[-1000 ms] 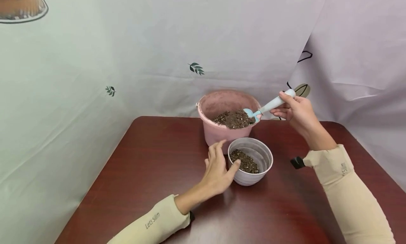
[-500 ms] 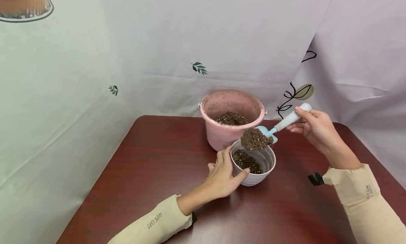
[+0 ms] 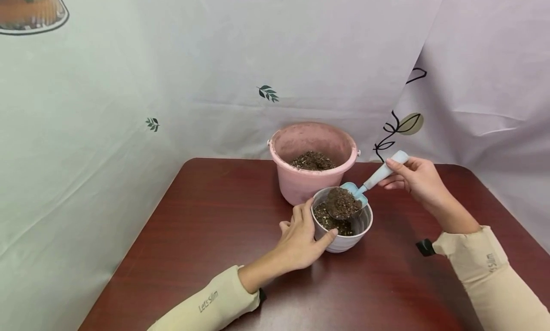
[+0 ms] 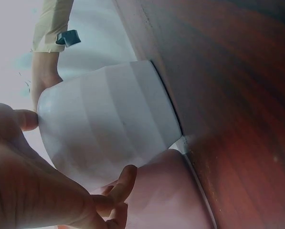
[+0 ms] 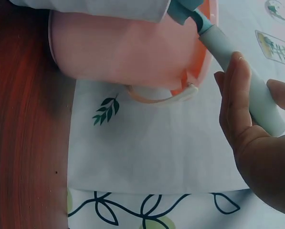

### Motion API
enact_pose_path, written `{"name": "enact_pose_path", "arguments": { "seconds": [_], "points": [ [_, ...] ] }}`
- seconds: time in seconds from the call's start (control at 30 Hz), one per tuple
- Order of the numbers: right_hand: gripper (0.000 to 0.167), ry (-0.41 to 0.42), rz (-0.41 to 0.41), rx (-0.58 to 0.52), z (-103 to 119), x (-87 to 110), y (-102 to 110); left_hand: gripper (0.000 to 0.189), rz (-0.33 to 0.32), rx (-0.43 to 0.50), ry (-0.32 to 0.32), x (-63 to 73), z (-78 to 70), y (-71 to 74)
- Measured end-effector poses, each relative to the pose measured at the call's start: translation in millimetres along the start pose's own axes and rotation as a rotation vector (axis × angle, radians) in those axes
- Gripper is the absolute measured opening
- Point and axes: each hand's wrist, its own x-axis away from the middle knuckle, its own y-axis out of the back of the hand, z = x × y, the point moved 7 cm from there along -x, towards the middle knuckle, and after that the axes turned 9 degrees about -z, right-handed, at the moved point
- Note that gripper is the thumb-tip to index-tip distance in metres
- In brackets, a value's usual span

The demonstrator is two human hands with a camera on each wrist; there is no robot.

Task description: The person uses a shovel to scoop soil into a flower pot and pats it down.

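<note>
In the head view my right hand (image 3: 423, 185) pinches the pale handle of a light-blue garden trowel (image 3: 384, 173). The trowel's blade is heaped with dark soil (image 3: 343, 204) and tilts down inside the mouth of a whitish, ribbed flower pot (image 3: 341, 245). More soil lies in the bottom of that pot. My left hand (image 3: 298, 242) holds the pot from the left, thumb at the near rim and fingers around the far left side. In the left wrist view the fingers (image 4: 125, 183) curl against the wall of the pot (image 4: 111, 112), which stands upright on the table.
Directly behind the pot stands a pink bucket (image 3: 301, 180), partly filled with soil (image 3: 312, 160). Its carrying handle (image 5: 166, 99) hangs at the side in the right wrist view. The dark red-brown table (image 3: 206, 216) meets a pale printed cloth (image 3: 206, 106) at its back.
My right hand has brought the loaded trowel from the bucket forward and down into the pot. My left hand has closed in on the pot's rim and side.
</note>
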Motion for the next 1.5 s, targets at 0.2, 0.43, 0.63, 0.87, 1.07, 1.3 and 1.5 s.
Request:
{"name": "enact_pose_path", "arguments": {
  "seconds": [0.2,0.43,0.63,0.87,1.07,1.3,1.5],
  "points": [
    [0.009,0.064,-0.020,0.145,-1.8,-0.4,-2.1,0.090,0.000,-0.017,-0.005,-0.6,-0.6,-0.4],
    [0.007,0.187,0.012,0.241,3.9,4.4,-10.4,0.090,0.010,-0.041,-0.011,-0.5,-0.2,0.8],
    [0.007,0.312,0.040,0.376,16.0,9.0,-21.3,0.090,0.016,-0.065,-0.018,-1.2,0.5,3.4],
    [0.012,0.391,0.033,0.528,28.5,13.1,-27.7,0.089,0.017,-0.081,-0.031,-1.8,-0.3,4.0],
    [0.015,0.437,0.065,0.554,35.4,17.8,-32.8,0.089,0.016,-0.104,-0.043,-2.0,-0.7,3.9],
    [0.022,0.475,0.051,0.616,46.6,23.8,-33.6,0.089,0.024,-0.129,-0.048,-2.7,-1.0,4.3],
    [0.024,0.489,0.039,0.625,53.7,26.5,-35.1,0.089,0.023,-0.138,-0.048,-3.6,0.3,5.0]
  ]
}}
